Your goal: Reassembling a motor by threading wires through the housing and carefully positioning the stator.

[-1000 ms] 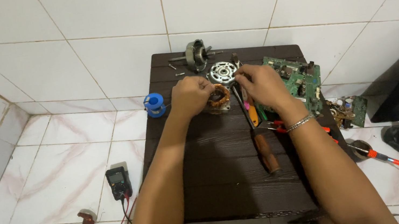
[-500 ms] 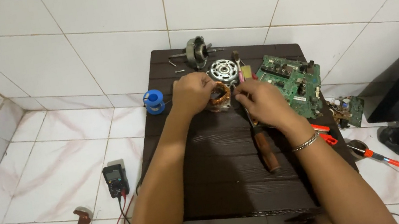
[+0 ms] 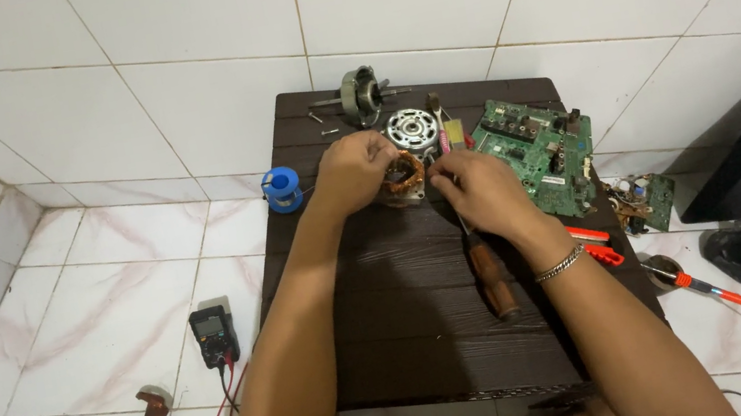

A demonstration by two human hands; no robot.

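Both hands have drawn closer around the copper motor coil (image 3: pixel 406 179) on the dark tabletop (image 3: pixel 413 332): the left hand (image 3: pixel 352 173) grips its side, while the right hand (image 3: pixel 474 190), shifted in from a second ago, pinches its edge beside the screwdriver (image 3: pixel 487 264).

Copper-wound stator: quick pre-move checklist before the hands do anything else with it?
1. Copper-wound stator resting on the dark table: ok.
2. Left hand on its left side: ok.
3. Right hand on its right side: ok.
4. Wooden-handled screwdriver lying free beside the right wrist: ok.
5. Green circuit board apart from the hands: ok.
6. Winding leads intact: cannot tell, the fingers cover them.
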